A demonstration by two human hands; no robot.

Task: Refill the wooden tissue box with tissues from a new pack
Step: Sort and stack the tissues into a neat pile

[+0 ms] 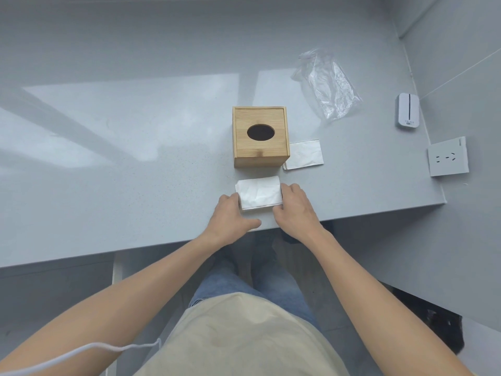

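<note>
Tissue stack (259, 193) lies on the counter (135, 158) just before the closed wooden tissue box (260, 137), left hand (230, 215) and right hand (294, 207) gripping its ends; soft, light, likely to splay unless squeezed there.

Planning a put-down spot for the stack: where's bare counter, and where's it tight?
Free: the wide counter left of the box, and the strip behind it, left of the wrapper. Crowded: right of the box, with the loose tissue, socket and white device. Both hands and the stack fill the near edge.
</note>
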